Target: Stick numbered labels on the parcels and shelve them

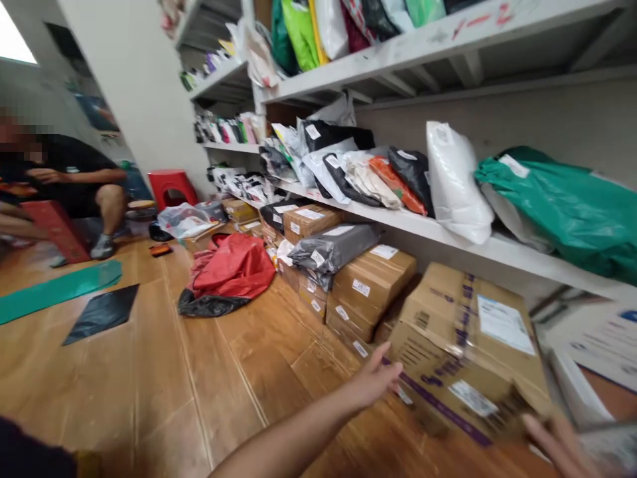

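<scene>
A large brown cardboard box (438, 338) with purple print, tape and white labels is tilted at the lower right, partly under the bottom shelf. My left hand (381, 377) grips its left front edge, thumb on the front face and the fingers pointing up along the side. At the opposite lower corner my right hand (560, 438) holds the same box; it is blurred and partly cut by the frame. Close to the left of it are taped brown boxes (365, 282) with small labels, and a grey plastic parcel (336, 247) lies on top of them.
Above runs a white shelf (393, 229) with bagged parcels, including a green bag (562, 199). A red and black bag (233, 269) lies on the wooden floor (209, 385). A person (74, 172) sits at the far left near a red stool (172, 186).
</scene>
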A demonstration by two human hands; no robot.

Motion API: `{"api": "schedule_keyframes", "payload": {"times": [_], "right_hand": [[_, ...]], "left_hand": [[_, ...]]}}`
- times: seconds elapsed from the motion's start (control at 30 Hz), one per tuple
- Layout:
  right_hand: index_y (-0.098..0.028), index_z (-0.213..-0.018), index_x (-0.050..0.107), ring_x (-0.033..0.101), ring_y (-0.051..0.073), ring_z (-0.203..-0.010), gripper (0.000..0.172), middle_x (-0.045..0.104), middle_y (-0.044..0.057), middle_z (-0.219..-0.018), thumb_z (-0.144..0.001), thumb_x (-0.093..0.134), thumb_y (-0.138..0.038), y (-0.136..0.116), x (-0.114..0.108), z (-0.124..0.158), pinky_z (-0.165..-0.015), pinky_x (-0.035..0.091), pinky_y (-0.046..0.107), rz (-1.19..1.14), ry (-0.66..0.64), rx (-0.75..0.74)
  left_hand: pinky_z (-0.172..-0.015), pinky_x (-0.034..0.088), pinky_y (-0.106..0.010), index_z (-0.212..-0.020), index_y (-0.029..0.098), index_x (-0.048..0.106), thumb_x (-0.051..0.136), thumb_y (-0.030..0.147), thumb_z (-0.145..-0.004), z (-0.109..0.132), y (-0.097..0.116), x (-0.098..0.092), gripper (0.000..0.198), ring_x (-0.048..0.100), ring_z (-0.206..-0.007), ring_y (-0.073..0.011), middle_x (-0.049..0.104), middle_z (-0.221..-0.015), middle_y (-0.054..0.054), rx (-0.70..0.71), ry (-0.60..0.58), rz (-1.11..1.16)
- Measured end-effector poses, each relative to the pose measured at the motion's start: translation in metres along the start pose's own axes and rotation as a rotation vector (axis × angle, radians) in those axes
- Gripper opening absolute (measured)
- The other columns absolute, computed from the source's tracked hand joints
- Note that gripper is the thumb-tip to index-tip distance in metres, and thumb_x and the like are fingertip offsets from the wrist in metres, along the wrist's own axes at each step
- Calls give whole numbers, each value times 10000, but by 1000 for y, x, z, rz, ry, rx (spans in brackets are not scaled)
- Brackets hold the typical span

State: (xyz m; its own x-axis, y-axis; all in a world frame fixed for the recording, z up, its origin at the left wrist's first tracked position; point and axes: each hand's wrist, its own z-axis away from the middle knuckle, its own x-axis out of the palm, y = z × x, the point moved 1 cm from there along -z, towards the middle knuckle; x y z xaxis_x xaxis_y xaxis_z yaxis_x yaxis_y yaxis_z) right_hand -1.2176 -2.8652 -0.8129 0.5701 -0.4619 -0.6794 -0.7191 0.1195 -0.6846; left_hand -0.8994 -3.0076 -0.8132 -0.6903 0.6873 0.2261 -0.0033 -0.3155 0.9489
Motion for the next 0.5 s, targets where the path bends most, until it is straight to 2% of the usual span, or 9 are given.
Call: {"api": "schedule_keyframes", "payload": {"times": [0.07,0.1,0.13,0.2,0.27,0.37,0.43,0.5], "right_hand": [[-335,-1491,205,292,342,-1393,822,423,121,-1423,-799,544,-621,-25,22,29,-1164,243,580,13,29,-28],[-281,-1489,212,272,323,-1406,809,395,122,-1443,-823,543,-599,-39,31,34,-1181,210,555,1,43,-45],[-232,-1478,229,267,304,-1410,752,380,129,-1448,-868,487,-589,-50,39,30,-1191,185,527,-22,72,-55],[-181,-1424,297,353,284,-1366,656,410,149,-1397,-923,371,-598,-61,48,6,-1172,243,479,-61,264,14],[-150,-1405,270,441,295,-1300,724,433,175,-1354,-894,414,-642,-58,52,-28,-1120,330,458,-79,268,104],[-122,-1398,232,525,313,-1207,778,443,202,-1343,-880,430,-668,-46,48,-67,-1045,399,474,-94,274,154],[-112,-1398,232,539,302,-1191,806,478,195,-1317,-869,451,-679,-39,40,-78,-1035,402,459,-107,237,150],[-72,-1432,156,485,280,-1261,951,410,201,-1396,-820,522,-701,-30,26,-78,-1087,354,425,-126,141,96]], "left_hand": [[-812,456,-335,-1411,200,365,619,564,-776,-5,-1,4,774,596,-910,-196,582,-1067,-99,141,45,-56],[-875,447,-344,-1358,182,426,625,531,-785,-10,1,6,700,585,-962,-201,573,-1096,-108,218,87,-94],[-920,437,-346,-1292,171,481,623,499,-797,-18,5,7,611,575,-997,-203,566,-1116,-114,287,132,-138],[-955,431,-353,-1190,169,545,603,442,-824,-40,12,10,460,572,-1017,-200,560,-1127,-118,369,196,-238],[-946,446,-362,-1181,174,551,605,393,-831,-66,19,13,417,582,-1003,-199,555,-1131,-120,404,223,-334],[-903,478,-368,-1254,166,483,627,348,-819,-93,20,22,493,598,-971,-196,534,-1173,-138,412,240,-391],[-898,486,-374,-1243,147,475,613,345,-824,-98,9,34,483,603,-964,-195,550,-1167,-143,396,232,-411],[-909,486,-379,-1191,140,513,604,357,-821,-92,-12,50,439,605,-982,-200,564,-1160,-135,381,162,-471]]}}
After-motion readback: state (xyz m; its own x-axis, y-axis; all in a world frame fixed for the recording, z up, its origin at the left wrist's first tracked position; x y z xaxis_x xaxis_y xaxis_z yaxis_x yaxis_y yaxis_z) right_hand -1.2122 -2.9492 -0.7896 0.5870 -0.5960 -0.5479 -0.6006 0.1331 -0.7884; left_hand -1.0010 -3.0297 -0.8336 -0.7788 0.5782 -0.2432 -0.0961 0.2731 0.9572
